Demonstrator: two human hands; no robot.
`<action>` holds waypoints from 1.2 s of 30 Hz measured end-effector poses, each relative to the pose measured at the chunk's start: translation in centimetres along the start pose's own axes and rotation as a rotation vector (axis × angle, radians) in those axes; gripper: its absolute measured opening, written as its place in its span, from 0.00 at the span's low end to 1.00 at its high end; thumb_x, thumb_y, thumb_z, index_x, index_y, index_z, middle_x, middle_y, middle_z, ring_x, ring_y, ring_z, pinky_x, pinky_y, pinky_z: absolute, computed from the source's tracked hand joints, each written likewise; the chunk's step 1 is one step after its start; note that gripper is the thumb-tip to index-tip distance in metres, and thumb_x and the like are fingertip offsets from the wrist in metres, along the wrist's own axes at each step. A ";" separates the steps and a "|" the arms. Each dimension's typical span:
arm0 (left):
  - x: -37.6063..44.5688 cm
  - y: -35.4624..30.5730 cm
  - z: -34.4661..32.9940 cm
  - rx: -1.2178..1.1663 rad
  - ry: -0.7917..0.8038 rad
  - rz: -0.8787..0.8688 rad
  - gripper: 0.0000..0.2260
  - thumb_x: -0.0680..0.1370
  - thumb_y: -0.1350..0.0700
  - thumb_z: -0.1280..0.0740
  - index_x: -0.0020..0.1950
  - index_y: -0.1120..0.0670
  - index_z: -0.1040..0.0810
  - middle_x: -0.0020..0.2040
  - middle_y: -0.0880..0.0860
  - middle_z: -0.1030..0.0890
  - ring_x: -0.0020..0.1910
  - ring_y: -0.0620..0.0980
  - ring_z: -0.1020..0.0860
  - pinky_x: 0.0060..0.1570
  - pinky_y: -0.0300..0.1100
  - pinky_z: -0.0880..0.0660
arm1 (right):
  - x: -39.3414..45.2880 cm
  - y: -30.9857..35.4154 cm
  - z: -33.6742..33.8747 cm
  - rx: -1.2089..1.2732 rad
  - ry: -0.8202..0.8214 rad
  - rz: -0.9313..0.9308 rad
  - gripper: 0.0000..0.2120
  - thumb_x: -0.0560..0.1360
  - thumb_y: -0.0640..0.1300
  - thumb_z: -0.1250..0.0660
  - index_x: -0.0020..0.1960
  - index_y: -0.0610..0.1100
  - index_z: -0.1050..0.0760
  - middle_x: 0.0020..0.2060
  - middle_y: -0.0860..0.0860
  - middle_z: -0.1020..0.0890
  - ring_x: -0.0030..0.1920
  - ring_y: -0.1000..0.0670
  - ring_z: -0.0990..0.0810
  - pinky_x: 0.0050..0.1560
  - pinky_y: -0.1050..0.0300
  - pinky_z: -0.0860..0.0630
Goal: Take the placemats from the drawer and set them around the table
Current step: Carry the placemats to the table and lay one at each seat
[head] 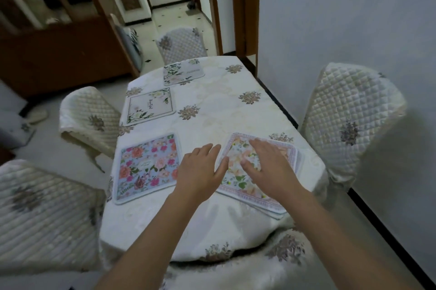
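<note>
Head view: placemat stack (243, 186) overhanging table (212, 91) edge

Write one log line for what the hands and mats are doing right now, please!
step: laying placemats | left hand: open, at stack edge | right hand: open, flat on placemat stack | three single mats laid along left side of table

**Cloth, quilting and smooth mats**

The table (212, 110) wears a satiny cream cloth with a soft sheen and embroidered-looking flower sprigs. The chair covers (349, 119), at 3, 9 and 12 o'clock, are quilted fabric, matt and puffy. The placemats (147, 167) look smooth and stiff, faintly glossy, with printed florals. At 10 o'clock, a cabinet (59, 53) of dark, dull wood.
</note>
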State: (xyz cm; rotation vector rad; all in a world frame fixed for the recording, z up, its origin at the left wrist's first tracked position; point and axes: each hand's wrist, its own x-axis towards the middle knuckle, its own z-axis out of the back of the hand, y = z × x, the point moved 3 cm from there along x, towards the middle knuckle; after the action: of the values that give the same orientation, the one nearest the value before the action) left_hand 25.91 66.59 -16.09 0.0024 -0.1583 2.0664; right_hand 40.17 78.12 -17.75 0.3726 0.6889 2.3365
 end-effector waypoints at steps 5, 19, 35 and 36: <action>-0.7 -3.4 0.7 0.061 -0.006 0.064 0.24 0.82 0.40 0.50 0.74 0.49 0.33 0.72 0.49 0.28 0.69 0.51 0.30 0.66 0.49 0.34 | 0.1 -2.6 1.6 0.043 0.048 0.056 0.30 0.80 0.60 0.44 0.78 0.48 0.44 0.76 0.51 0.39 0.76 0.49 0.44 0.74 0.53 0.47; -1.0 -0.8 -0.2 -0.038 -0.059 0.137 0.25 0.82 0.39 0.50 0.75 0.50 0.34 0.71 0.49 0.28 0.67 0.52 0.29 0.63 0.49 0.33 | -0.2 -0.3 1.9 -0.100 0.100 0.110 0.30 0.80 0.60 0.43 0.77 0.47 0.43 0.75 0.51 0.37 0.75 0.49 0.42 0.73 0.53 0.45; 2.6 -3.3 -2.0 0.028 -0.048 0.322 0.26 0.81 0.38 0.51 0.71 0.51 0.29 0.66 0.50 0.23 0.62 0.53 0.25 0.59 0.50 0.28 | 6.1 -5.0 2.0 -0.016 0.211 0.256 0.30 0.80 0.61 0.44 0.77 0.48 0.42 0.75 0.51 0.37 0.74 0.49 0.41 0.73 0.50 0.41; 3.1 -4.3 -2.3 0.032 -0.043 0.349 0.26 0.81 0.38 0.52 0.70 0.50 0.28 0.65 0.50 0.23 0.62 0.53 0.25 0.59 0.49 0.28 | 6.8 -6.0 2.4 -0.012 0.225 0.268 0.30 0.80 0.60 0.44 0.77 0.47 0.43 0.75 0.51 0.37 0.75 0.49 0.42 0.74 0.50 0.42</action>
State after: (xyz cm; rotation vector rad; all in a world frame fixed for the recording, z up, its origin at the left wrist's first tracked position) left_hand 28.31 71.62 -17.67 0.0422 -0.1604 2.4182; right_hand 39.32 87.43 -18.62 0.2076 0.7706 2.6638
